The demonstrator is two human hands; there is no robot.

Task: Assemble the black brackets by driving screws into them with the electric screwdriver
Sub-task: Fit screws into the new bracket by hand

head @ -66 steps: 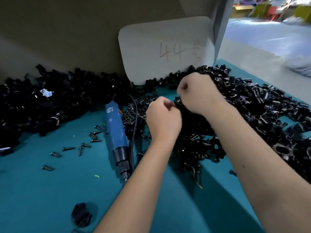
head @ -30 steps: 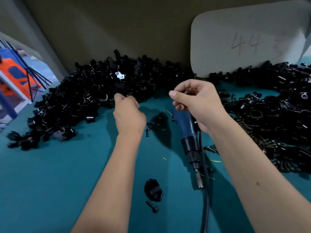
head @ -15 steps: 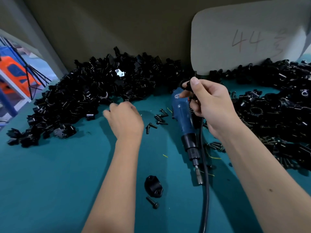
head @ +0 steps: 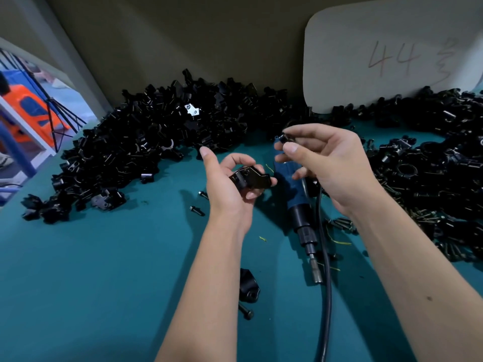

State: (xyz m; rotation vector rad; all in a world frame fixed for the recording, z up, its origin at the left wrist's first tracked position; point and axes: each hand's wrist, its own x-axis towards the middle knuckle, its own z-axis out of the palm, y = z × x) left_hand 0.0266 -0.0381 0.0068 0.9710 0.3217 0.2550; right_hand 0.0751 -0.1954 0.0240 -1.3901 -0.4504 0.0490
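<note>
Two hands are working here: left hand point(head: 230, 189) is gripping a bracket point(head: 249, 178), right hand point(head: 329, 165) is pinching a screw point(head: 285, 138) just up-right of it. Screwdriver point(head: 300, 212) is lying on the bench under the right hand, tip pointing toward me.

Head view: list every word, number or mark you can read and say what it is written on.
"44": handwritten in reddish strokes on the pale board leaning against the back wall.
A scribbled mark right of the 44 on the same board: not legible.
Electric screwdriver: no label readable on its blue body.
Black brackets, including the bracket in the left hand: no text visible.
</note>
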